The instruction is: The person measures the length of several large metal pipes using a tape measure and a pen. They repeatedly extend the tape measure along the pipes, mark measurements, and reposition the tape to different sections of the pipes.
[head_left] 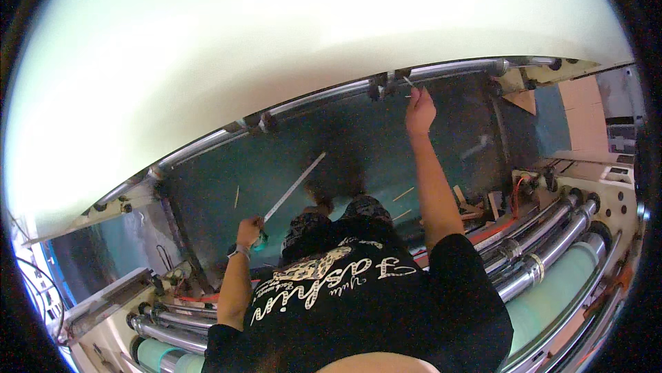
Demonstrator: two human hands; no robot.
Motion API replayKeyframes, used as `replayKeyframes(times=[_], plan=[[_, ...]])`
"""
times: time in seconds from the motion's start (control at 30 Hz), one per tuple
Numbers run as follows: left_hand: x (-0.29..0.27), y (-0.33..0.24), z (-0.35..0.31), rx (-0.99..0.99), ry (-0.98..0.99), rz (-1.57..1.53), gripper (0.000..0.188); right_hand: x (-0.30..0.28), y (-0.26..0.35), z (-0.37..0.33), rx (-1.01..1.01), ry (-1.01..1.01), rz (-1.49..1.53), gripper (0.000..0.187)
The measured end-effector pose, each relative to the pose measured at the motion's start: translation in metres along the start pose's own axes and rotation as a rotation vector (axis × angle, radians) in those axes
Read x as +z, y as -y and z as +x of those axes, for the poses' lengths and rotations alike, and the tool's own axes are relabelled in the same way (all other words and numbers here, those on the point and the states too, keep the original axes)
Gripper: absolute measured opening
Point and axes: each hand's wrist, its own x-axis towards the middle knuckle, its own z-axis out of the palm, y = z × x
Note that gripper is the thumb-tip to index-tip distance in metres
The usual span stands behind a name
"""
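Observation:
My left hand, low left of centre, is closed on a tape measure; its pale straight blade sticks out up and to the right over the dark floor. Something green at that hand may be its case. Stretched far ahead, my right hand is closed in a pinch on a thin shiny metal rod. The rod's tip lies close to dark collars on a long metal shaft. Whether it touches them I cannot tell.
A large white sheet or web spans the far side above the shaft. Metal rollers and a pale green roller lie behind me on the right, others on the left. Wood scraps and thin strips lie on the floor.

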Motion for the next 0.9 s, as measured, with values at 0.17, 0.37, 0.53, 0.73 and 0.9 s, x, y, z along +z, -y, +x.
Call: replayKeyframes(times=[0.17,0.37,0.53,0.73,0.9], plan=[[-0.019,-0.004,0.013,0.023,-0.013,-0.214,0.016,0.007,-0.009,-0.001,0.026,0.093,0.036,0.032],[-0.045,-0.025,0.031,0.184,-0.133,-0.157,0.017,-0.003,0.003,0.0,-0.028,0.016,0.123,0.034],[-0.075,-0.053,0.019,0.239,-0.139,-0.038,0.021,0.002,0.012,-0.006,0.06,-0.111,0.106,0.035],[-0.081,-0.058,0.029,0.239,-0.139,-0.093,0.022,-0.001,-0.011,0.001,0.041,0.163,0.111,0.042],[-0.093,-0.055,0.031,0.288,-0.184,-0.046,0.02,-0.022,-0.017,0.01,-0.155,0.291,0.069,0.044]])
